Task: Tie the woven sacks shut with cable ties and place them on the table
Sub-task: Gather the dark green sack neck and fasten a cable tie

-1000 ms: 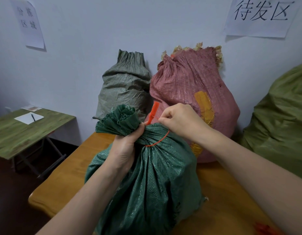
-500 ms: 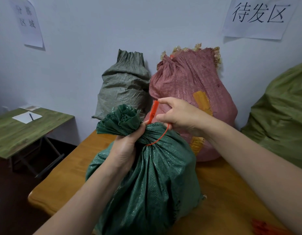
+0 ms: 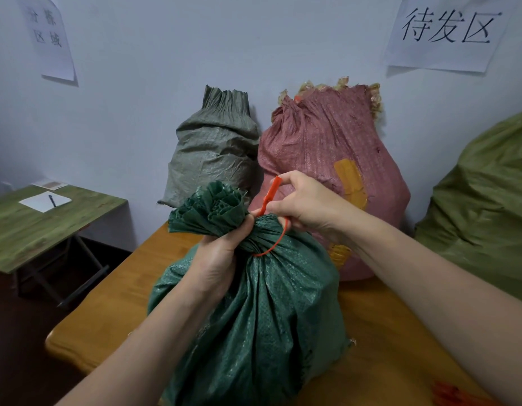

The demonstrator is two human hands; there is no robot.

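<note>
We find the green sack (image 3: 268,317) standing upright at the near edge of the desk (image 3: 107,303), with its mouth gathered into a bunched neck. The left hand (image 3: 216,259) is clenched round that neck just below the ruffled top. The right hand (image 3: 306,206) pinches the orange cable tie (image 3: 270,196) by its upright tail, on the right side of the neck. The tie's loop circles the neck but stands off the fabric on the right, so we judge it is not yet drawn tight. Cinching it and releasing the sack are left to do. At the far side, against the wall, a grey sack (image 3: 213,153) and a pink sack (image 3: 327,148) rest on the desk with gathered necks. We judge these finished, though no tie shows on the grey one. The lock of the tie is hidden between the hands, so we cannot tell whether the tail has passed through it. An olive sack (image 3: 488,200) is cut off at the right edge, and its neck is out of view. Spare ties (image 3: 453,395) at the near right corner are blurred and partly cropped.
</note>
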